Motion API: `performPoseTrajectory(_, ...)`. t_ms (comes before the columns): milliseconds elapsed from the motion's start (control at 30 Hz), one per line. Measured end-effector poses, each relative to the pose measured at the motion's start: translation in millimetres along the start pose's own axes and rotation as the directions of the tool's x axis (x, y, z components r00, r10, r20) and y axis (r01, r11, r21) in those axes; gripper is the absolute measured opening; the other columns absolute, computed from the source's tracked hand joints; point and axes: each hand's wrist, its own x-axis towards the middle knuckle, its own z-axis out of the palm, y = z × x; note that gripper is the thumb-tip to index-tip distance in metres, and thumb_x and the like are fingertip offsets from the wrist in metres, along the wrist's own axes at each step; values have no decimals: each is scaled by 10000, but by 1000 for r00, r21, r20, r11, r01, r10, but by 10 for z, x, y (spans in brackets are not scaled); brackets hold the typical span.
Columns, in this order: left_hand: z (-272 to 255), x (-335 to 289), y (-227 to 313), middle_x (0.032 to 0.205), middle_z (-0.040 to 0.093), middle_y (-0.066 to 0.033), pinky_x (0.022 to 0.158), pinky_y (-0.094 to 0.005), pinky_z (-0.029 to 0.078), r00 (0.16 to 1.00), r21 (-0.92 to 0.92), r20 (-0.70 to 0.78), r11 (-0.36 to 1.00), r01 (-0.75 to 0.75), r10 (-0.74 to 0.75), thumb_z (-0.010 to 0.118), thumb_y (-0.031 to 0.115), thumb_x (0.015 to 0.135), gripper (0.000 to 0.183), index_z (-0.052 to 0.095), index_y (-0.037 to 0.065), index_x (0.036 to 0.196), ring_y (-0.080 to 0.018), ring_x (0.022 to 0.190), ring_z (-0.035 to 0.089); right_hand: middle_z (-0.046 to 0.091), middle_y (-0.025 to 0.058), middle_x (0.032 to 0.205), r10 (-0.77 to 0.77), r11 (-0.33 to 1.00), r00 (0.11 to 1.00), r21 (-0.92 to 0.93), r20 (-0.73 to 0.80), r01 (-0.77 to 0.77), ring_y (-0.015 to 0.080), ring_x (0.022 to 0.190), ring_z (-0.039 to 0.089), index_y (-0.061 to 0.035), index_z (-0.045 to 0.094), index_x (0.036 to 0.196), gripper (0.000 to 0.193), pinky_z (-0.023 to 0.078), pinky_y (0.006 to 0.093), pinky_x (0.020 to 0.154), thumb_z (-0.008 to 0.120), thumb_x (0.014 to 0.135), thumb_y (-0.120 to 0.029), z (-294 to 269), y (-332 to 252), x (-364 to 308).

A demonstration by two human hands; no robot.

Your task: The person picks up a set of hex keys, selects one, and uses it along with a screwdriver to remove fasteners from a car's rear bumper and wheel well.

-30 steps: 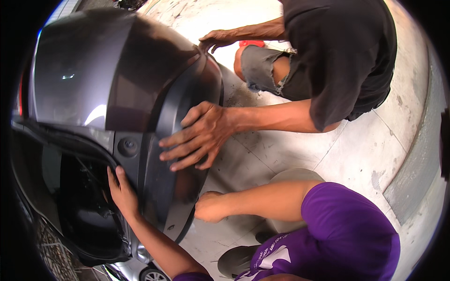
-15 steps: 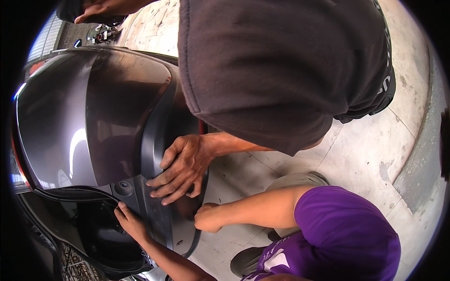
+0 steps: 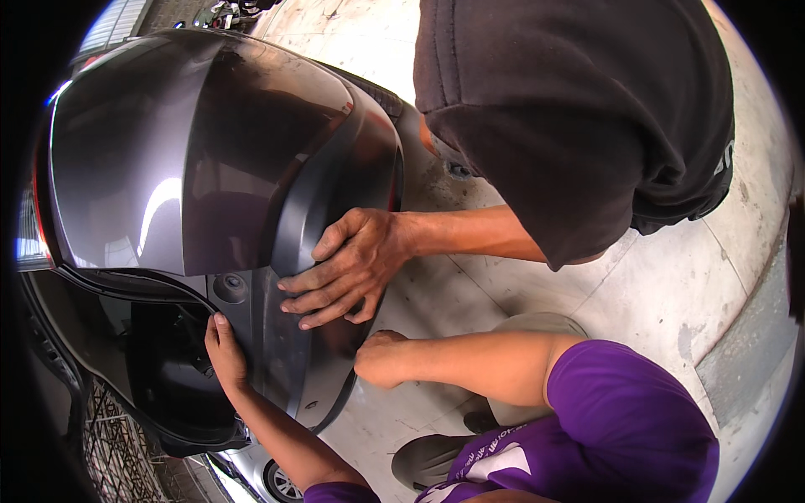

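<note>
A large glossy dark grey car body part point(image 3: 126, 159), apparently a bumper, has a dark lower trim point(image 3: 302, 218). My left hand point(image 3: 225, 350) grips the trim's edge beside a dark opening point(image 3: 168, 369), fingertips just below a round fitting point(image 3: 231, 287); some fingers are hidden. Closed at the trim's outer edge, my right hand point(image 3: 381, 359) seems to hold it, though the fingertips are hidden. Between and above my hands, a co-worker's hand point(image 3: 348, 268) lies spread over the trim.
The co-worker in a dark shirt point(image 3: 570, 109) leans in from the upper right. My bent knee point(image 3: 428, 463) is below my right forearm. Pale floor tiles point(image 3: 671, 277) lie to the right. A silver car's wheel point(image 3: 281, 480) shows at the bottom, with a metal lattice point(image 3: 117, 436) further left.
The view has shifted, so the car part sits higher and farther right. My hands and the co-worker's lower hand keep their places on the trim. The co-worker's other hand has left the view.
</note>
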Motion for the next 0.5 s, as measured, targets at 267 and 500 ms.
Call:
performPoseTrajectory(267, 99, -90, -9, 1230, 596, -205, 1006, -344, 392, 1000, -151, -1, 988, 4, -4, 372, 508, 1030, 691, 496, -117, 1297, -250, 1121, 550, 740, 76, 946, 87, 996, 993, 6, 79, -88, 247, 924, 701, -99, 772, 908, 210, 567, 385, 737, 706, 711, -68, 64, -27, -45)
performPoseTrajectory(500, 107, -21, -25, 1324, 548, -227, 1057, -355, 357, 1000, -149, 22, 989, -2, 5, 356, 527, 1028, 736, 445, -121, 1363, -276, 1216, 513, 734, 81, 990, 105, 994, 989, -18, 103, -104, 242, 951, 695, -80, 763, 956, 231, 555, 389, 744, 684, 739, -84, 163, -80, 0)
